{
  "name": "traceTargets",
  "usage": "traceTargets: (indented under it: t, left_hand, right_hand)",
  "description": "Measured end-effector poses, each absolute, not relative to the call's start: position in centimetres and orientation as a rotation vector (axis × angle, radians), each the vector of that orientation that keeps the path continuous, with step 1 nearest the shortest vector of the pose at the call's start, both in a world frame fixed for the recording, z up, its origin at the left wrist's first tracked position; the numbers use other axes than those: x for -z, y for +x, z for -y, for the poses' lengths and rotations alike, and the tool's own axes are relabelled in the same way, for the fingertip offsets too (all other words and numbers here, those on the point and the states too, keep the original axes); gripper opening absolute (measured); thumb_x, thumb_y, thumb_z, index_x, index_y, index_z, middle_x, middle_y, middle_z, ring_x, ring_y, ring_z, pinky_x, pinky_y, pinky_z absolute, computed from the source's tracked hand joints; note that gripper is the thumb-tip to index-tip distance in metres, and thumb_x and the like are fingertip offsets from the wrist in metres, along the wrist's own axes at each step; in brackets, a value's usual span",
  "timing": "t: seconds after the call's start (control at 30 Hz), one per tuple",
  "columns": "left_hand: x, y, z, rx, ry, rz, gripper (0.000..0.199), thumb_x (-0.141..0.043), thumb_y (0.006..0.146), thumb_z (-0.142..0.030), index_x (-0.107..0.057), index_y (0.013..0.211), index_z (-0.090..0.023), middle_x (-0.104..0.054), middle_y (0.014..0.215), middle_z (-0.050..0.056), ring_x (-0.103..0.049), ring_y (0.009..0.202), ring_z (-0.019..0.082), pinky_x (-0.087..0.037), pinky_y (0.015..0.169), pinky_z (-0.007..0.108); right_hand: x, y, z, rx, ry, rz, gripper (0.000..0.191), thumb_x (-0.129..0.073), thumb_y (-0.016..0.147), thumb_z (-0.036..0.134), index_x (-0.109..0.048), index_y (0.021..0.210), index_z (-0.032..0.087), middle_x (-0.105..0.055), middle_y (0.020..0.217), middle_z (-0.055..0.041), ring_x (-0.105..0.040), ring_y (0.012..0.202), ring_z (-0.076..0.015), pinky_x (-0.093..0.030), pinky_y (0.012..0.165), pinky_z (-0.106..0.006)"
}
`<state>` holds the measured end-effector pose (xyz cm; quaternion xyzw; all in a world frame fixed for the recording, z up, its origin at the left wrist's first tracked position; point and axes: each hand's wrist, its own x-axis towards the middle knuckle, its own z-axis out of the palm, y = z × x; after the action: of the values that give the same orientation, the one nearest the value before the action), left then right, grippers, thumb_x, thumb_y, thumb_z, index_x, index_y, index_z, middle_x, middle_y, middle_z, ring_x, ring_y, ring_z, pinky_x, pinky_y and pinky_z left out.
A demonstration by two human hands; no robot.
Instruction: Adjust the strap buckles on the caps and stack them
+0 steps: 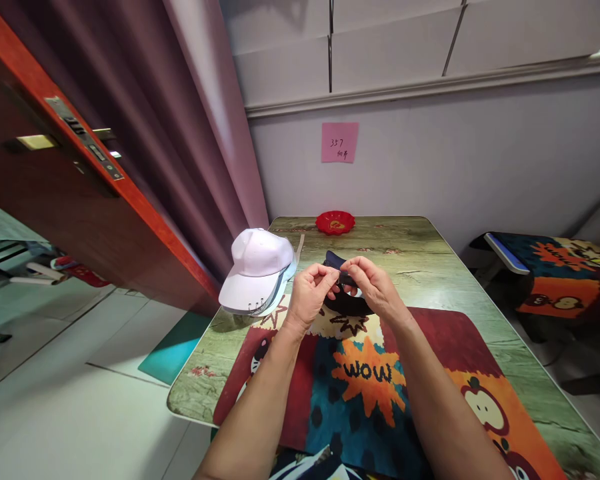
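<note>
A dark, navy-looking cap [350, 305] is between my two hands, over the far edge of the patterned mat [325, 393]. My left hand [311, 293] pinches with thumb and fingertips at a narrow strap-like part of it. Close beside it, my right hand [373, 283] is closed on the same dark part, its fingertips almost meeting the left ones. My fingers cover much of the cap. Left of my hands, a white cap [263, 257] lies stacked over a pale blue one [281, 288], with small metal rings on the brim.
A red scalloped dish [335, 223] stands at the back of the wood-patterned table [405, 250], against the wall. A pink note [340, 142] is stuck above it. At left are a curtain [190, 133] and an open door [80, 173]. A stool-like surface [560, 267] with printed cloth is at right.
</note>
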<state>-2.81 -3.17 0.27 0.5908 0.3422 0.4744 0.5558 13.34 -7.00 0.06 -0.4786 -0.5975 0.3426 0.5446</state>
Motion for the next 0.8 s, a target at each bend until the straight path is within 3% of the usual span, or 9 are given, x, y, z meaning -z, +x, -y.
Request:
traceTargets:
  t: [0.1,0.27,0.37,0.5,0.7,0.8]
  left_hand:
    - [-0.6,-2.9,3.3,-1.126,1.355,-0.841,0.030,-0.077,0.077,-0.043,-0.070,0.079,-0.014,-0.065,0.064,0.000,-0.048,0.045,0.005,-0.037,0.044,0.018]
    - [-0.7,-2.9,3.3,-1.188,1.297,-0.865,0.030,-0.081,0.070,-0.041,-0.071,0.073,-0.013,-0.072,0.092,0.006,-0.047,0.049,0.003,-0.031,0.039,0.016]
    - [-0.6,-3.1,3.1,-1.251,1.282,-0.892,0.029,-0.080,0.070,-0.038,-0.068,0.069,-0.013,-0.070,0.102,0.008,-0.051,0.053,0.003,-0.032,0.039,0.016]
    - [-0.5,-3.8,2.8,-1.288,1.237,-0.943,0.029,-0.079,0.070,-0.040,-0.068,0.074,-0.013,-0.069,0.101,0.008,-0.052,0.054,0.004,-0.031,0.039,0.015]
    - [-0.4,-4.5,2.6,-1.208,1.233,-0.896,0.030,-0.076,0.073,-0.041,-0.070,0.085,-0.014,-0.065,0.074,0.002,-0.054,0.053,0.007,-0.032,0.038,0.015]
    - [-0.3,-4.6,2.3,-1.163,1.217,-0.842,0.038,-0.074,0.076,-0.048,-0.069,0.092,-0.014,-0.064,0.072,0.002,-0.057,0.054,0.009,-0.033,0.036,0.015]
  right_hand:
    - [-0.1,13.4,7.2,-0.568,-1.239,1.619,0.044,-0.074,0.082,0.049,-0.067,0.121,0.030,-0.071,0.082,-0.0008,-0.064,0.072,-0.0202,-0.049,0.071,-0.033]
    - [0.3,13.2,6.9,-0.225,-1.299,1.687,0.021,-0.074,0.085,0.038,-0.076,0.104,0.031,-0.078,0.103,-0.0044,-0.069,0.098,-0.0272,-0.046,0.095,-0.041]
    - [0.4,13.4,6.8,-0.196,-1.322,1.685,0.019,-0.076,0.083,0.038,-0.075,0.099,0.029,-0.078,0.101,-0.0044,-0.070,0.096,-0.0270,-0.046,0.093,-0.042]
    - [0.1,13.8,6.9,-0.277,-1.348,1.661,0.019,-0.075,0.082,0.036,-0.074,0.099,0.027,-0.078,0.097,-0.0046,-0.069,0.092,-0.0257,-0.049,0.086,-0.039]
    - [0.1,13.8,6.9,-0.496,-1.325,1.571,0.024,-0.073,0.082,0.037,-0.073,0.103,0.025,-0.077,0.096,-0.0037,-0.070,0.086,-0.0231,-0.050,0.079,-0.035]
    - [0.2,13.7,6.9,-0.560,-1.298,1.543,0.025,-0.073,0.081,0.037,-0.073,0.102,0.025,-0.077,0.095,-0.0036,-0.070,0.085,-0.0224,-0.050,0.078,-0.034]
